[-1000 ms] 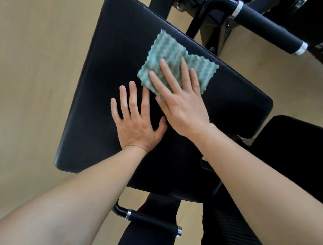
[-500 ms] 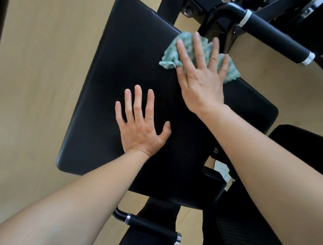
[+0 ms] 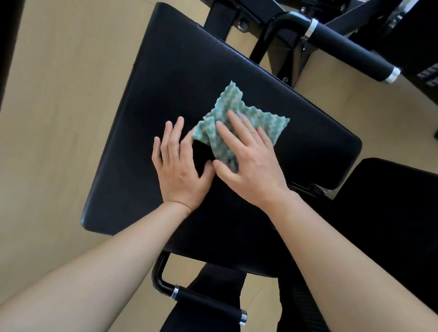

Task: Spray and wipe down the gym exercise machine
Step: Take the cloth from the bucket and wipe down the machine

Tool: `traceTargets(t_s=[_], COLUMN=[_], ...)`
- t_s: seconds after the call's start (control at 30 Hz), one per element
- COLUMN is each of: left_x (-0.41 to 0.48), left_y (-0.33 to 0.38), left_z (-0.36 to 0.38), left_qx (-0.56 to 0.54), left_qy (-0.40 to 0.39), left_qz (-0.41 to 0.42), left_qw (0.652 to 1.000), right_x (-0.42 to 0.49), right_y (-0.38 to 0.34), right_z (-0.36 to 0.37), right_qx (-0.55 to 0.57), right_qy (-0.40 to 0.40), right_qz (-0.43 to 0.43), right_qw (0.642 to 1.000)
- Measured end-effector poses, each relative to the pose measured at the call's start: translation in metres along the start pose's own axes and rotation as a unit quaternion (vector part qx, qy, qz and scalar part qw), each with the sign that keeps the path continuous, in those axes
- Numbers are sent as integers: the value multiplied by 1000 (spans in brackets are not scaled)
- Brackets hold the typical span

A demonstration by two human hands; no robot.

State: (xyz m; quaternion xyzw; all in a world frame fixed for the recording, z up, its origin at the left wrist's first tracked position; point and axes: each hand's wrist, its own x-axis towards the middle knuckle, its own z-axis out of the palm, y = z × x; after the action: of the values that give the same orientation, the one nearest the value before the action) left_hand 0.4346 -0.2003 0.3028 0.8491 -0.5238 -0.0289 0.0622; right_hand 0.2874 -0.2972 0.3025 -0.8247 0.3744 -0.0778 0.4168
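At the middle of the black machine pad [image 3: 169, 75], the right hand [image 3: 253, 166] pressed the green-and-white cloth [image 3: 253, 116] down with straight fingers to wipe, while the open left hand [image 3: 179, 170] lay flat beside it, seemingly steadying.

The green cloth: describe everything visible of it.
The cloth is a thin, crinkled rag with green and white wavy stripes, rumpled and partly folded. It lies on the machine's black pad, near its middle. The right hand presses it down with straight fingers, covering its near part. The left hand rests on the pad beside its left corner; whether they touch is unclear.
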Motion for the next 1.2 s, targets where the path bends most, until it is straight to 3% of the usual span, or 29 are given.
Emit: traceTargets(t_s=[0.1, 0.2, 0.3, 0.37, 0.43, 0.53, 0.67, 0.73, 1.07, 1.13, 1.2], left_x=[-1, 4, 23, 38, 54, 89, 141, 158, 145, 148, 154], left_y=[10, 28, 50, 57, 55, 49, 54, 63, 123, 118, 104], left_z=[-17, -26, -16, -2, 9, 12, 4, 5, 39, 38, 34], left_qx=[-108, -85, -20, 75, 154, 201, 214, 216, 168, 167, 184], left_qy=[38, 54, -36, -133, -175, -153, -98, -95, -139, -144, -126], left_qz=[-39, 67, 204, 263, 306, 308, 159, 128, 411, 434, 411], left_qw=[993, 993, 978, 953, 923, 917, 959, 963, 885, 873, 884], right_x=[-12, -22, -27, -30, -34, -36, -32, -31, -34, -33, -32], right_y=[1, 10, 25, 33, 37, 38, 35, 34, 36, 35, 32], right_z=[-3, -5, -6, -4, 0, 1, -1, -3, -4, -4, -4], right_qx=[58, 31, 26, 19, 9, 9, 7, 7, -2, -5, -22], right_qy=[150, 240, 182, 117, 92, 90, 78, 77, 78, 74, 64], right_qz=[61, 209, 317, 336, 327, 327, 345, 352, 351, 352, 355], right_qw=[985, 947, 930, 934, 940, 941, 935, 933, 933, 933, 932])
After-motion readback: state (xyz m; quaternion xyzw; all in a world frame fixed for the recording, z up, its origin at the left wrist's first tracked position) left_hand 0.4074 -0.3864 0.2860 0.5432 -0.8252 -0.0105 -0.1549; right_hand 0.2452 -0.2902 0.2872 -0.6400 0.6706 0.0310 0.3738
